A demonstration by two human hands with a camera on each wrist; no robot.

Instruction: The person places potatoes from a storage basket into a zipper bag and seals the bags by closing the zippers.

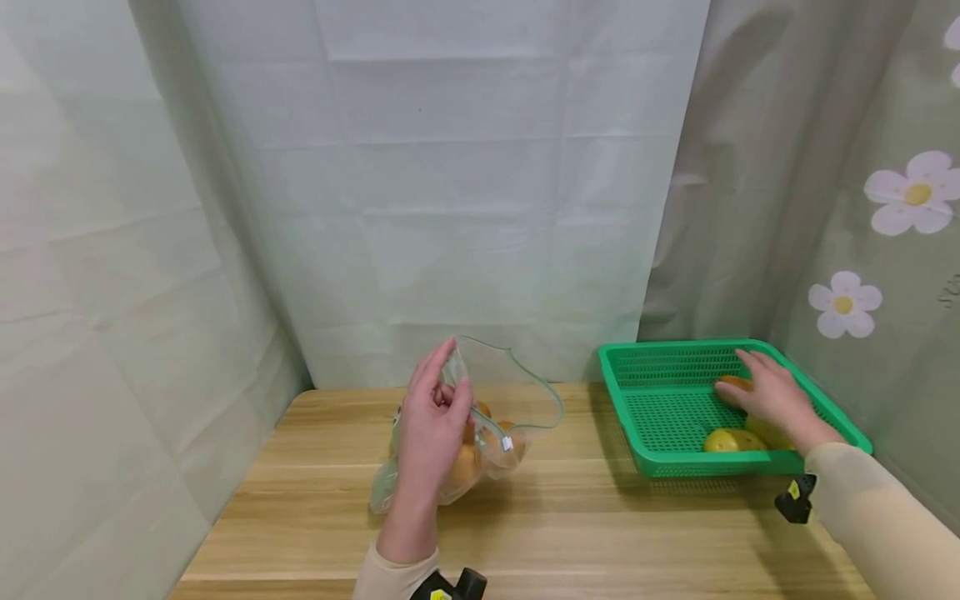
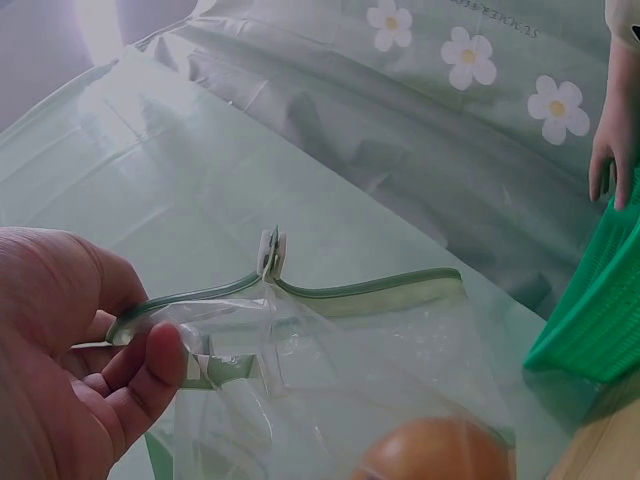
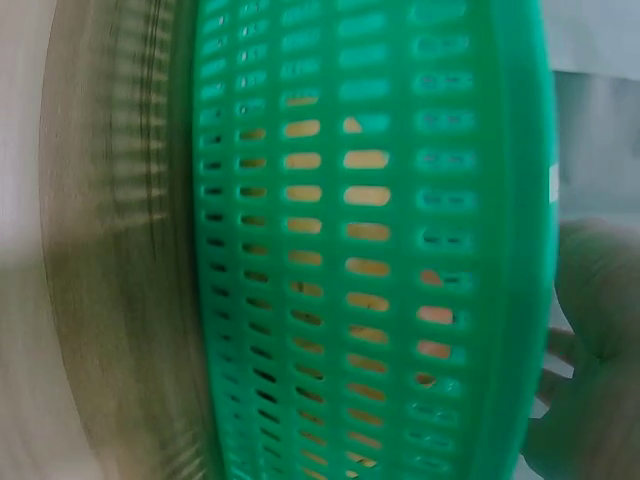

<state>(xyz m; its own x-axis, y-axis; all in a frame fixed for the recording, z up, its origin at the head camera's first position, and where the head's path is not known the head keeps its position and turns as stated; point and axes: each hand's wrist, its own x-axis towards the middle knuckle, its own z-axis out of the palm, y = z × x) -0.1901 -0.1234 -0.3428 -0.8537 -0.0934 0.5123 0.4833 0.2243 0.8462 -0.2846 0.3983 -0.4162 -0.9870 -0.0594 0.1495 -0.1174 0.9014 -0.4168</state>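
Note:
My left hand (image 1: 435, 425) pinches the rim of a clear zip bag (image 1: 517, 392) between thumb and fingers. The bag's green-edged mouth gapes, and its white slider (image 1: 507, 443) sits on the near edge. Round orange fruits (image 1: 465, 465) lie in the bag; one orange fruit (image 2: 435, 452) also shows through the film in the left wrist view. Over the green basket (image 1: 626, 408) at the right, my right hand (image 1: 776, 400) reaches in with fingers extended above an orange-brown fruit (image 1: 735, 383). Whether it touches that fruit is unclear. Yellow fruits (image 1: 733, 440) lie under and beside the hand.
The basket stands on a wooden table (image 1: 570, 517), its slatted wall (image 3: 370, 230) close to the right wrist camera. Pale curtain sheets (image 1: 480, 192) hang behind and at the left; a flower-patterned one (image 1: 843, 304) is at the right.

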